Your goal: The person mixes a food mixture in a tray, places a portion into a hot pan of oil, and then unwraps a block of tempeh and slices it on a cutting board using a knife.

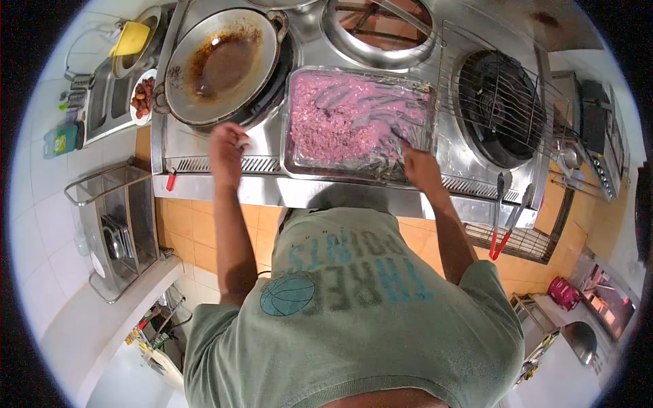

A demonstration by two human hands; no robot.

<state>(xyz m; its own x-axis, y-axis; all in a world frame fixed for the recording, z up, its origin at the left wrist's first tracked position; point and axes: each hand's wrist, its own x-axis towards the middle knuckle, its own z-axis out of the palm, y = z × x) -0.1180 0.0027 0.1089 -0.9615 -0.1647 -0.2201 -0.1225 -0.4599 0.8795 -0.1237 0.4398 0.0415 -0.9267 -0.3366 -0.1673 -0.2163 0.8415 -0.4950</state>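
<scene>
A rectangular metal tray point(288, 146) lies in front of me on the steel stove top, lined with clear film. A pink, lumpy mixture point(333, 129) fills its left side and is smeared thin towards the right. My right hand point(423, 168) is closed round a slim utensil point(400, 138) at the tray's lower right; its tip meets the mixture, and its exact kind cannot be made out. To the left, my left hand point(228, 153) hovers by the near rim of a large wok point(224, 68), fingers loosely bent and apart, with nothing visible in them. Brown oily residue coats the wok.
A wire rack point(503, 95) lies over the right burner. Red-handled tongs point(502, 217) hang at the front edge. Behind the tray stands a steel ring burner point(377, 58). At left are a plate of browned pieces point(143, 102), a sink point(112, 102) and a green bottle point(61, 141).
</scene>
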